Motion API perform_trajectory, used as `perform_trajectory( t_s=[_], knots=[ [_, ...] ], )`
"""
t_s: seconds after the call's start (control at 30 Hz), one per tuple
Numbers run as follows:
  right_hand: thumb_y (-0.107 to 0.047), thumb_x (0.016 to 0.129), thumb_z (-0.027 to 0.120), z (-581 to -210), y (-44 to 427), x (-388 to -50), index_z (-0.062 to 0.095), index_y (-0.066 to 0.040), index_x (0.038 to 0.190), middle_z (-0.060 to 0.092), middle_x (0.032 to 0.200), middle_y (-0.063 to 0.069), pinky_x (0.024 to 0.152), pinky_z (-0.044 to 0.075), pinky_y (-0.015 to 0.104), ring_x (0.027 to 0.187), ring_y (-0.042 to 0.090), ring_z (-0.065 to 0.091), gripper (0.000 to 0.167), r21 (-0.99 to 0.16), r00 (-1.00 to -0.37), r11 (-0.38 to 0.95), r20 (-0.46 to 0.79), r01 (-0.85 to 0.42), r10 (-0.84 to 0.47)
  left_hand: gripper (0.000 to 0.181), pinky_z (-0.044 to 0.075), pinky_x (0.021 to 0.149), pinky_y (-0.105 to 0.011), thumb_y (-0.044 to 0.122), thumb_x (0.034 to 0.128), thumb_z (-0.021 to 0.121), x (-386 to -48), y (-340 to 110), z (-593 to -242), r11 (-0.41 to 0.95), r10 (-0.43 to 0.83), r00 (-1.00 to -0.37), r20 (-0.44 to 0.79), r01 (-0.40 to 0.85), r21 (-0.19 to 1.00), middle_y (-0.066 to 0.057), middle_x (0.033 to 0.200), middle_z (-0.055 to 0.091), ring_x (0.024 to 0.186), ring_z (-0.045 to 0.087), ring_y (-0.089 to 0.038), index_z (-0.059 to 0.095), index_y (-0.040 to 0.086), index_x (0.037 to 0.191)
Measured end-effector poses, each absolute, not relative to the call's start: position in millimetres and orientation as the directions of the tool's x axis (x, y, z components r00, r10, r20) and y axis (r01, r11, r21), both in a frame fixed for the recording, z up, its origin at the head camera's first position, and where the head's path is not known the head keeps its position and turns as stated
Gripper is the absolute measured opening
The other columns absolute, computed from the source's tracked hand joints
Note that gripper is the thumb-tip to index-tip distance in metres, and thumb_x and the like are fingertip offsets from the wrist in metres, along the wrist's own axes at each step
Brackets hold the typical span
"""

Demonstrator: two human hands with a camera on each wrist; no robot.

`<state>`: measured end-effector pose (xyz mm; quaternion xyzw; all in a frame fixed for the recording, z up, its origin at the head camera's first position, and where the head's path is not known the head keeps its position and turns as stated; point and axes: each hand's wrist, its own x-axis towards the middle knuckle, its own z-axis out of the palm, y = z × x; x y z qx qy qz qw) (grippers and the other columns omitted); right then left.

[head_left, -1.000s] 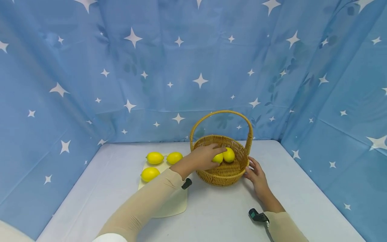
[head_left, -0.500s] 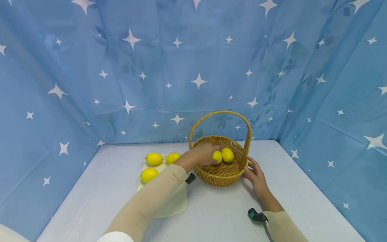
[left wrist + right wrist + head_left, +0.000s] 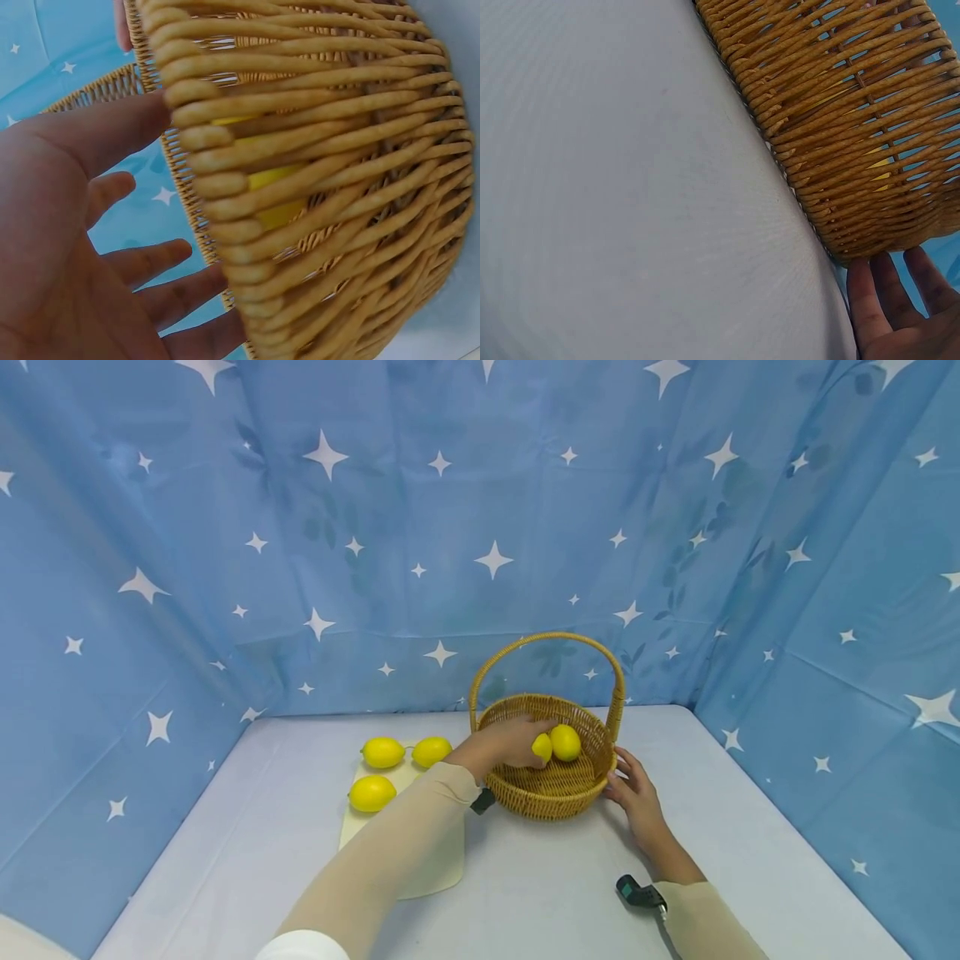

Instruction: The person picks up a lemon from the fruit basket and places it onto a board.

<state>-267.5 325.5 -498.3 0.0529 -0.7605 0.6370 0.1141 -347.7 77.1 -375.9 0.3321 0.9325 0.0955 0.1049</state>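
In the head view my left hand [image 3: 513,741] reaches over the near-left rim into a wicker basket [image 3: 551,793]. Its thumb and forefinger lie on either side of a yellow lemon [image 3: 543,747], partly covered by the hand, and hold it low in the basket. A second lemon [image 3: 566,742] sits right beside it. The left wrist view shows the hand [image 3: 82,225] at the basket rim, two fingers spread free, with yellow behind the weave [image 3: 330,150]. My right hand [image 3: 636,802] rests against the basket's right side; its fingertips touch the wicker in the right wrist view.
Left of the basket lies a cream board [image 3: 435,860]. Three lemons are there: one at the back left [image 3: 382,752], one beside it [image 3: 432,752], one nearer [image 3: 372,793]. The tall basket handle [image 3: 555,637] arches overhead. Blue starred curtains [image 3: 390,527] border the white table [image 3: 540,885].
My left hand and forearm have shifted slightly right, deeper into the basket, covering a bit more of the lemon than half a second ago. The right hand stays on the basket's side.
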Motion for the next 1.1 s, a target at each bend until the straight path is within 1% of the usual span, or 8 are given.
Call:
perform_trajectory(
  t_s=[0.23,0.37,0.47,0.6,0.7,0.9,1.0,1.1],
  knots=[
    [-0.028,0.103,0.051,-498,326,-267,0.024,-0.02,0.155,0.029,0.149,0.02,0.088,0.052,0.031,0.127,0.034,0.043,0.059,-0.956,-0.968,0.182,0.244,-0.229,0.063,0.073,0.028,0.109,-0.056,0.04,0.0935,0.064,-352,80,-385,0.755,0.65,-0.737,-0.187,0.595,0.277,-0.005,0.16,0.019,0.143,0.025,-0.027,0.025,0.037,0.154],
    [-0.028,0.103,0.05,-498,326,-267,0.025,-0.02,0.155,0.03,0.149,0.019,0.088,0.052,0.032,0.128,0.035,0.043,0.058,-0.957,-0.968,0.175,0.244,-0.231,0.057,0.07,0.029,0.11,-0.052,0.04,0.0945,0.063,-354,81,-391,0.759,0.649,-0.725,-0.231,0.595,0.262,-0.007,0.161,0.014,0.144,0.023,-0.027,0.027,0.034,0.154],
    [-0.029,0.103,0.05,-498,325,-267,0.025,-0.021,0.154,0.031,0.149,0.018,0.088,0.053,0.032,0.126,0.033,0.045,0.058,-0.957,-0.968,0.176,0.244,-0.23,0.061,0.066,0.029,0.111,-0.047,0.041,0.0948,0.062,-355,81,-395,0.759,0.65,-0.715,-0.257,0.605,0.239,-0.008,0.161,0.014,0.144,0.022,-0.026,0.033,0.03,0.153],
    [-0.029,0.103,0.05,-497,325,-267,0.025,-0.02,0.155,0.031,0.149,0.019,0.087,0.053,0.032,0.124,0.03,0.047,0.058,-0.952,-0.965,0.192,0.255,-0.239,0.06,0.064,0.027,0.112,-0.046,0.041,0.0946,0.063,-355,80,-397,0.765,0.644,-0.716,-0.27,0.596,0.244,-0.007,0.161,0.014,0.144,0.021,-0.025,0.036,0.029,0.152],
    [-0.029,0.103,0.049,-497,325,-266,0.024,-0.02,0.155,0.03,0.149,0.019,0.087,0.053,0.032,0.125,0.031,0.046,0.058,-0.949,-0.964,0.196,0.26,-0.245,0.057,0.067,0.027,0.112,-0.048,0.04,0.0938,0.064,-354,79,-398,0.773,0.633,-0.729,-0.261,0.579,0.257,-0.006,0.16,0.018,0.144,0.022,-0.025,0.033,0.03,0.153],
    [-0.027,0.103,0.049,-498,326,-266,0.025,-0.021,0.154,0.031,0.149,0.018,0.088,0.053,0.033,0.127,0.036,0.044,0.057,-0.952,-0.964,0.185,0.259,-0.244,0.06,0.07,0.032,0.108,-0.05,0.038,0.0927,0.066,-354,77,-399,0.785,0.614,-0.754,-0.232,0.556,0.273,-0.005,0.155,0.031,0.143,0.025,-0.024,0.032,0.03,0.154],
    [-0.027,0.103,0.049,-500,327,-267,0.025,-0.021,0.155,0.031,0.15,0.019,0.088,0.053,0.033,0.128,0.038,0.043,0.057,-0.951,-0.964,0.187,0.259,-0.245,0.056,0.068,0.034,0.107,-0.05,0.037,0.0928,0.066,-356,76,-401,0.777,0.623,-0.753,-0.212,0.565,0.277,-0.004,0.153,0.035,0.142,0.028,-0.024,0.035,0.031,0.152],
    [-0.027,0.103,0.05,-500,327,-268,0.025,-0.021,0.155,0.03,0.15,0.02,0.088,0.053,0.033,0.129,0.039,0.042,0.057,-0.951,-0.964,0.185,0.262,-0.248,0.054,0.061,0.038,0.104,-0.046,0.036,0.0927,0.067,-358,76,-402,0.759,0.643,-0.745,-0.179,0.587,0.281,-0.003,0.148,0.042,0.137,0.036,-0.022,0.042,0.03,0.148]
  ],
)
